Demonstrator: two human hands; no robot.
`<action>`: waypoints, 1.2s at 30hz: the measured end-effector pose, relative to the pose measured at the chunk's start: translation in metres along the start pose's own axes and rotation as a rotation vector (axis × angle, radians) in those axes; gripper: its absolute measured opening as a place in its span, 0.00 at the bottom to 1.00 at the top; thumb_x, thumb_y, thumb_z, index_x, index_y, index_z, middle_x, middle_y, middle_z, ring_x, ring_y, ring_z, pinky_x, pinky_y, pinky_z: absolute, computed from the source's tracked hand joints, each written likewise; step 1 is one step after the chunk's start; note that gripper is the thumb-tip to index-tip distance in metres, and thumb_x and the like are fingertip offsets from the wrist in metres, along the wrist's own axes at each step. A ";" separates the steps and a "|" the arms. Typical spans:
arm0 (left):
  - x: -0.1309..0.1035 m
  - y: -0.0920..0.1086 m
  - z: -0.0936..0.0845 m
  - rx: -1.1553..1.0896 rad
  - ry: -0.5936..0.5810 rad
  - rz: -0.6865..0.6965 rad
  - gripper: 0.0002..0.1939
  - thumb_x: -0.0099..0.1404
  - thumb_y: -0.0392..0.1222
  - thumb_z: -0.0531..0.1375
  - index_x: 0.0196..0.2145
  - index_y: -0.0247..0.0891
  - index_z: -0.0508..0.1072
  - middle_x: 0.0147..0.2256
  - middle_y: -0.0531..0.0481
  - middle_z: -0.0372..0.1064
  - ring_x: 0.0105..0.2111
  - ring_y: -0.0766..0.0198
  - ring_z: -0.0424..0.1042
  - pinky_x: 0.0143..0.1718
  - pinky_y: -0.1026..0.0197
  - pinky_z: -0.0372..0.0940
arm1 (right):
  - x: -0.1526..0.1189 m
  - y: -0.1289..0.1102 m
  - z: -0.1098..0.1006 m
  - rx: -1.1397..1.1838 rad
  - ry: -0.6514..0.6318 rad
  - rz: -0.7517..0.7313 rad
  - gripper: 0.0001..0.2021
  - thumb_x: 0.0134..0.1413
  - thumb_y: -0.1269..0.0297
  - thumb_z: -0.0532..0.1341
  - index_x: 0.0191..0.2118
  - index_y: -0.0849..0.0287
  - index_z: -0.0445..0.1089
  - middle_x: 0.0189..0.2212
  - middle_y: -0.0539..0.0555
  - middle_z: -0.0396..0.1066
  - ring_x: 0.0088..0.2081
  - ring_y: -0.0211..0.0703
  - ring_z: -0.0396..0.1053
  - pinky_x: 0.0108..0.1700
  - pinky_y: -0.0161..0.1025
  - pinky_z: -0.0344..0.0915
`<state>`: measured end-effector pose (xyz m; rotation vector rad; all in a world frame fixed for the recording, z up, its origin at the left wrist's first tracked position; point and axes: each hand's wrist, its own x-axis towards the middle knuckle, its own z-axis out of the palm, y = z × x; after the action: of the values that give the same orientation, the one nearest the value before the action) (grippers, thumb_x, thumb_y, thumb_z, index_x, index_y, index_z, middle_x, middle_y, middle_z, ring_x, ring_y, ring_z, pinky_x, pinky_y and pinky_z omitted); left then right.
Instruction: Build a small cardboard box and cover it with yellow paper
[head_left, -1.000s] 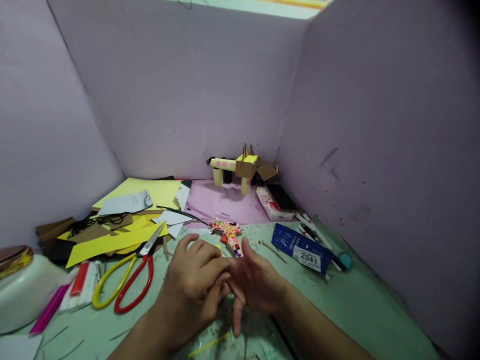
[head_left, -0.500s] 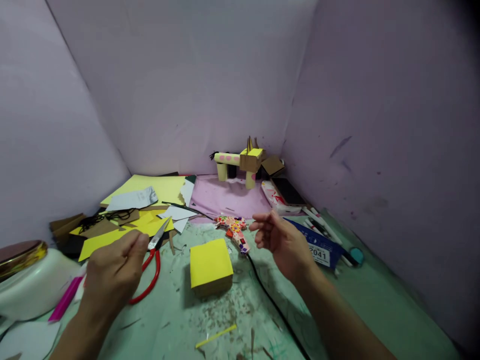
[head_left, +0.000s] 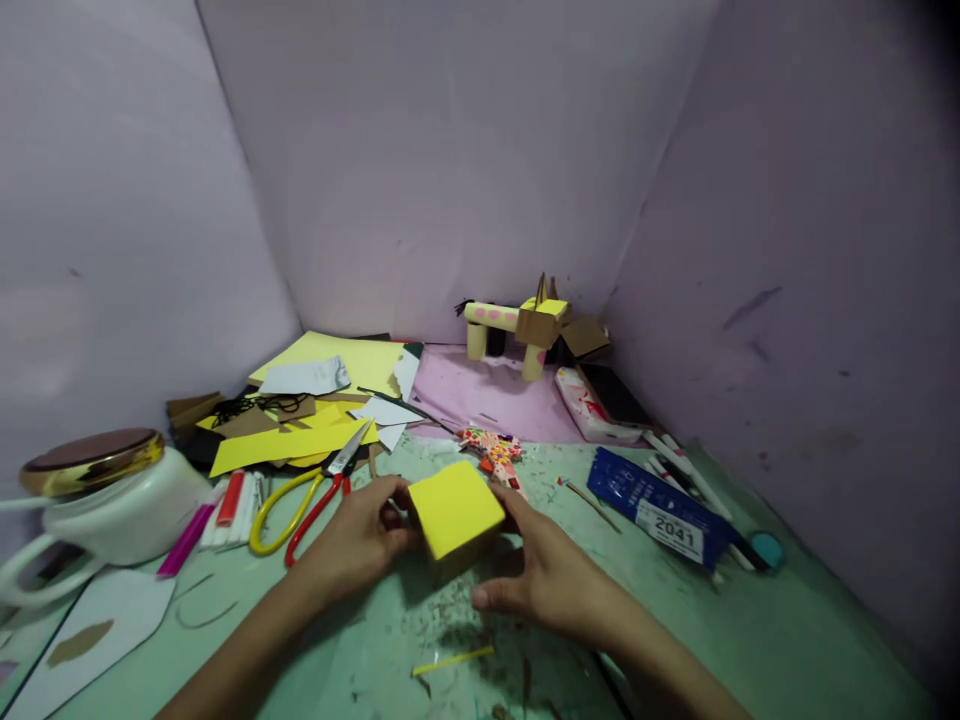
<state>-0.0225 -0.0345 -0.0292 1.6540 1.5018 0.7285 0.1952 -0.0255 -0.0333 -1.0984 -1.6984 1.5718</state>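
Observation:
Between my two hands is a small cardboard box (head_left: pixel 456 512) with a yellow top and brown sides. My left hand (head_left: pixel 369 535) grips its left side, with fingers and thumb pressed against the cardboard. At the right side, the fingers of my right hand (head_left: pixel 551 570) reach to the box's edge, while the thumb stands apart from it in front. Just behind lies a flower-patterned glue gun (head_left: pixel 491 447), partly hidden by the box and my right hand. Scissors (head_left: pixel 322 490) with one yellow and one red handle lie left of the box.
A cardboard animal figure (head_left: pixel 517 318) stands at the back. Yellow paper strips (head_left: pixel 277 450) and card scraps pile up at left, near a white lidded pot (head_left: pixel 127 515). A blue packet (head_left: pixel 656 510) and pens lie right. A thin yellow strip (head_left: pixel 454 661) lies in front.
Both hands have come inward to the box, which now sits at a different angle. My left hand has left the scissors' side. The view has shifted left.

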 end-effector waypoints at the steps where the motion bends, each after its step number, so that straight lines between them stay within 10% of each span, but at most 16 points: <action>1: -0.001 0.001 0.002 -0.006 0.027 -0.016 0.09 0.51 0.40 0.59 0.33 0.37 0.68 0.30 0.50 0.71 0.32 0.58 0.70 0.33 0.60 0.63 | 0.002 0.001 0.002 0.095 0.018 -0.044 0.43 0.31 0.68 0.73 0.57 0.58 0.55 0.55 0.64 0.65 0.53 0.57 0.65 0.53 0.53 0.63; 5: -0.010 0.008 0.014 0.077 0.065 0.015 0.06 0.54 0.40 0.58 0.31 0.36 0.69 0.29 0.51 0.70 0.29 0.61 0.67 0.29 0.62 0.59 | 0.011 0.010 0.003 0.338 0.051 -0.168 0.52 0.25 0.64 0.77 0.59 0.54 0.49 0.60 0.63 0.57 0.59 0.56 0.60 0.58 0.50 0.58; 12: -0.017 0.003 0.003 0.211 -0.295 -0.023 0.02 0.50 0.37 0.59 0.23 0.37 0.70 0.21 0.55 0.65 0.23 0.65 0.63 0.24 0.64 0.53 | 0.020 0.022 -0.009 0.188 -0.140 -0.096 0.48 0.23 0.66 0.77 0.56 0.57 0.56 0.48 0.57 0.68 0.49 0.55 0.67 0.49 0.48 0.62; 16: -0.010 0.000 -0.016 -0.006 -0.101 -0.063 0.25 0.48 0.38 0.60 0.46 0.37 0.67 0.41 0.47 0.69 0.28 0.65 0.66 0.29 0.62 0.62 | 0.018 0.023 -0.016 0.205 -0.255 -0.059 0.50 0.23 0.68 0.77 0.58 0.54 0.57 0.54 0.56 0.65 0.55 0.56 0.62 0.54 0.48 0.59; 19: -0.007 0.000 -0.014 -0.196 -0.174 -0.062 0.36 0.46 0.37 0.62 0.55 0.37 0.62 0.51 0.41 0.64 0.32 0.64 0.67 0.32 0.61 0.64 | 0.016 0.022 -0.016 0.298 -0.306 -0.031 0.51 0.24 0.67 0.77 0.60 0.53 0.57 0.56 0.56 0.65 0.57 0.55 0.61 0.55 0.47 0.57; 23: -0.006 -0.003 0.000 -0.500 -0.346 0.033 0.26 0.49 0.40 0.64 0.48 0.35 0.69 0.43 0.44 0.71 0.38 0.60 0.70 0.40 0.59 0.63 | 0.013 0.013 -0.013 0.447 -0.319 -0.017 0.46 0.29 0.60 0.76 0.59 0.55 0.60 0.53 0.58 0.69 0.53 0.56 0.66 0.52 0.47 0.60; 36: -0.006 -0.002 0.006 -0.585 -0.213 -0.020 0.23 0.49 0.48 0.65 0.40 0.31 0.68 0.33 0.48 0.68 0.26 0.66 0.65 0.27 0.62 0.59 | 0.017 0.014 -0.007 0.526 -0.245 -0.027 0.38 0.36 0.56 0.73 0.56 0.60 0.65 0.49 0.62 0.74 0.52 0.58 0.69 0.53 0.51 0.63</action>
<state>-0.0194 -0.0418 -0.0339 1.2219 1.0240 0.8518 0.1953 -0.0082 -0.0476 -0.6336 -1.3097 2.0430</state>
